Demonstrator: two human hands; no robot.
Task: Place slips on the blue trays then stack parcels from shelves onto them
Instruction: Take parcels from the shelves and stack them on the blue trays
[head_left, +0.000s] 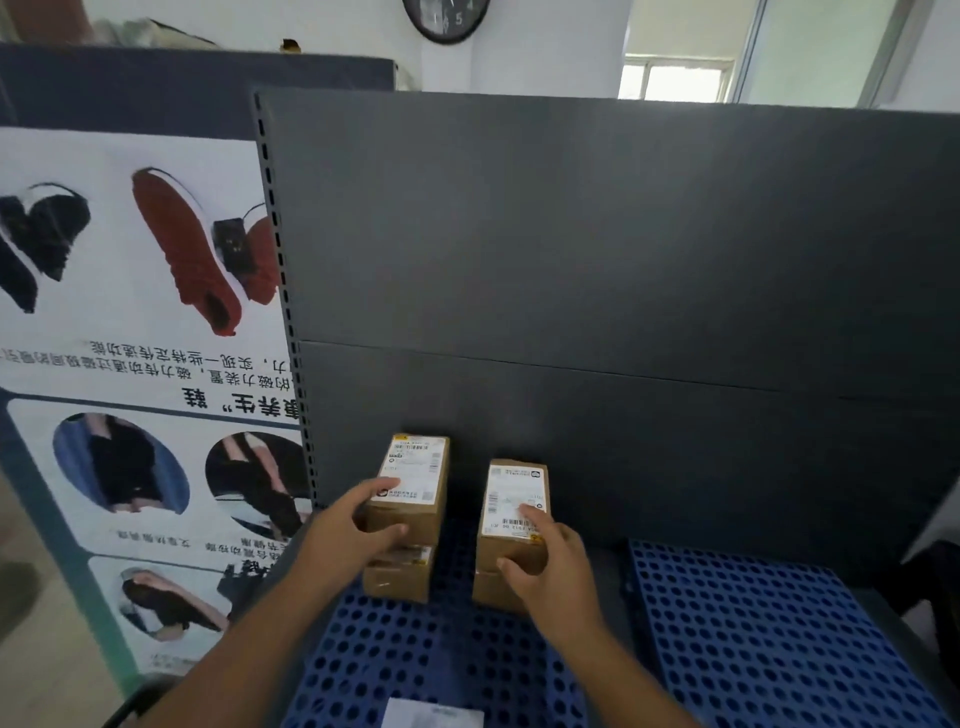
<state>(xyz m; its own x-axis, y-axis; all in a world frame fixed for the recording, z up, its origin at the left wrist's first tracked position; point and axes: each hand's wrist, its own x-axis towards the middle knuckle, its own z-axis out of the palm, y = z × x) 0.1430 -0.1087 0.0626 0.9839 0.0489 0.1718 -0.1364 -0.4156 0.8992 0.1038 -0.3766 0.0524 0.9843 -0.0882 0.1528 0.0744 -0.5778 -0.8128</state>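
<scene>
Two short stacks of brown cardboard parcels with white labels stand at the back of the left blue perforated tray (415, 654). My left hand (347, 525) grips the top parcel of the left stack (415, 478), fingers over its label and thumb on its front face. My right hand (545, 566) grips the top parcel of the right stack (511, 499) the same way. Each top parcel sits on a lower parcel (400, 574) that is partly hidden. A white slip (434, 714) lies on the tray's near edge, cut off by the frame.
A second blue perforated tray (769, 639) lies to the right with nothing on it in view. A dark grey shelf back panel (597, 260) rises right behind the parcels. A printed shoe poster (130, 338) stands at the left.
</scene>
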